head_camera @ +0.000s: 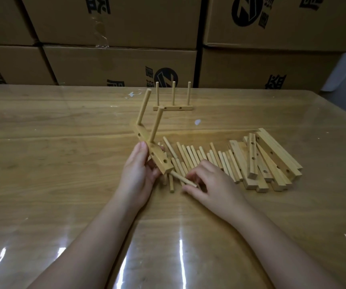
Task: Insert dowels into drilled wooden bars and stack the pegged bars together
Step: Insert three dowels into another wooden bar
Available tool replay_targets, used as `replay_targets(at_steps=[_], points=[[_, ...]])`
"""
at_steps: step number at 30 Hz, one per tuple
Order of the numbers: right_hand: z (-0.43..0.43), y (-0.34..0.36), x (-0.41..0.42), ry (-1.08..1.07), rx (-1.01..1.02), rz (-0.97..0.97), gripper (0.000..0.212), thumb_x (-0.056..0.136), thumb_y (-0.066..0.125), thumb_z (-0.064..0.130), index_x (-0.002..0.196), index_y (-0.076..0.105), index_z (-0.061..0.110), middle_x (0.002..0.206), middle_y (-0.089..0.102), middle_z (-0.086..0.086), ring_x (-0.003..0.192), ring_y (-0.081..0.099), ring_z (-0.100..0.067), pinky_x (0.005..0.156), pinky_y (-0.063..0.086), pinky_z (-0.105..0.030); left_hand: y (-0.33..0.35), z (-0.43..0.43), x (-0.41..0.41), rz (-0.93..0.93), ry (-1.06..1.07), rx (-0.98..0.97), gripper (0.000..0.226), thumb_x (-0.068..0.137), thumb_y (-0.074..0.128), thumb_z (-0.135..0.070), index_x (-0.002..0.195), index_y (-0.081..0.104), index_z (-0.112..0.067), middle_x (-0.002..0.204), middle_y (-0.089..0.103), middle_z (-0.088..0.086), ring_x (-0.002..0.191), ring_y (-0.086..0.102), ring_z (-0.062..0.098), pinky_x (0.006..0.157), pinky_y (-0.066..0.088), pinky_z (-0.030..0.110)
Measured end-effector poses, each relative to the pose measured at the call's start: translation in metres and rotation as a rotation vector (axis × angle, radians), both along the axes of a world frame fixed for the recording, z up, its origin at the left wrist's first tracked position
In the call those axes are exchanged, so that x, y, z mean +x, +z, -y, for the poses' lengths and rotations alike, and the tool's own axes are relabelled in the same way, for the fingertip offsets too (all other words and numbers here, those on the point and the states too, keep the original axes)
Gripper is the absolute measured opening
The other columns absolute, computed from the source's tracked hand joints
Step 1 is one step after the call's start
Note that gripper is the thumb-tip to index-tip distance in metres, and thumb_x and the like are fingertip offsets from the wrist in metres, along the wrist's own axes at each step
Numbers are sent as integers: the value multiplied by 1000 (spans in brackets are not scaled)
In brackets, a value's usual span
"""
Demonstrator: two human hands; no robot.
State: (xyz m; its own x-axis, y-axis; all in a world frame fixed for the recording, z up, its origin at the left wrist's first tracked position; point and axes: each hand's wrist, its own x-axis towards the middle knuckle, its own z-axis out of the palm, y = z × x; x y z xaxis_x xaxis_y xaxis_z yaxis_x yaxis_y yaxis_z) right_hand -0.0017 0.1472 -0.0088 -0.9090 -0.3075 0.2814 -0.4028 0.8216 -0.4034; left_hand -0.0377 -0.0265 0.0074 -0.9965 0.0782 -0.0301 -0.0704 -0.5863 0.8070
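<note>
Head view: my left hand (138,174) grips a two-pegged bar (147,142), my right hand (213,182) pinches a loose dowel (183,179), due next, I judge, in its empty hole (165,161).

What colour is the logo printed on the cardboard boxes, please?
Black logo, clearest in the head view.

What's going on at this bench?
A person is pegging drilled bars. The left hand grips a tilted light wooden bar with two round wooden dowels standing in it; a hole near its lower end is empty. The right hand pinches a loose wooden dowel at the dowel pile on the glossy wooden table. One finished three-dowel bar stands at the back; a heap of drilled bars lies to the right.
</note>
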Motion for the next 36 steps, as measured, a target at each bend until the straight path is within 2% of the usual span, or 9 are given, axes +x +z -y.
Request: replay_targets(at_steps=[2, 8, 10, 13, 18, 22, 25, 33, 36], points=[[0, 0, -2, -29, -38, -1, 23, 87, 56, 43, 100, 60, 25, 92, 43, 18, 79, 47, 1, 67, 41, -14, -1, 1, -1, -8, 10, -8, 25, 101, 38, -26, 95, 59, -14, 75, 68, 0, 67, 62, 10, 56, 49, 22], [-5, -2, -6, -182, -217, 44, 4, 95, 49, 24, 98, 50, 26, 86, 57, 14, 75, 55, -1, 62, 45, -16, -1, 2, -2, 62, 42, 93, 25, 101, 40, -24, 96, 62, -13, 75, 69, 4, 69, 65, 12, 57, 56, 24], [-6, -1, -6, -195, -364, 94, 14, 96, 46, 19, 104, 50, 30, 81, 58, 13, 72, 57, 3, 63, 48, -15, -1, 1, -2, 71, 29, 73, 24, 101, 40, -24, 98, 61, -13, 77, 68, 4, 69, 63, 12, 56, 54, 22], [-8, 2, -5, -140, -488, 83, 28, 97, 42, 12, 113, 52, 32, 82, 56, 12, 74, 53, 5, 65, 44, -11, 0, 1, -2, 90, 3, 33, 23, 100, 40, -27, 101, 59, -14, 74, 65, 2, 52, 48, 5, 40, 39, 14], [-6, 3, -2, -101, -487, -35, 24, 97, 42, 10, 112, 60, 12, 92, 52, 15, 85, 49, 11, 69, 38, -2, -2, 2, -1, 90, -28, 12, 28, 101, 39, -29, 103, 59, -10, 69, 62, 0, 40, 40, 1, 32, 32, 12], [-2, 6, 0, -33, -455, -59, 15, 95, 48, 14, 100, 62, 12, 84, 52, 11, 73, 50, -4, 59, 41, -16, -3, 3, -1, 66, -39, -27, 28, 100, 39, -30, 101, 58, -9, 65, 60, -2, 39, 35, 1, 32, 29, 12], [0, 5, 1, 10, -427, -82, 13, 94, 51, 14, 97, 63, 13, 80, 51, 13, 70, 49, -4, 59, 39, -14, -2, 4, 1, 64, -35, -83, 29, 100, 40, -33, 98, 59, -10, 64, 59, -3, 37, 35, 1, 31, 26, 13], [6, 4, 3, 90, -391, -111, 19, 93, 51, 20, 103, 65, 12, 84, 54, 13, 75, 52, -5, 63, 41, -15, -3, 1, 1, 41, 13, -163, 30, 100, 41, -34, 89, 59, -13, 59, 59, -5, 33, 37, 2, 29, 27, 15], [7, 5, 5, 98, -369, -122, 27, 93, 49, 26, 111, 66, 15, 83, 55, 8, 73, 53, -7, 62, 45, -24, -3, 0, 1, 34, 47, -166, 29, 100, 43, -33, 88, 62, -15, 59, 62, -3, 37, 48, 5, 31, 33, 14]])
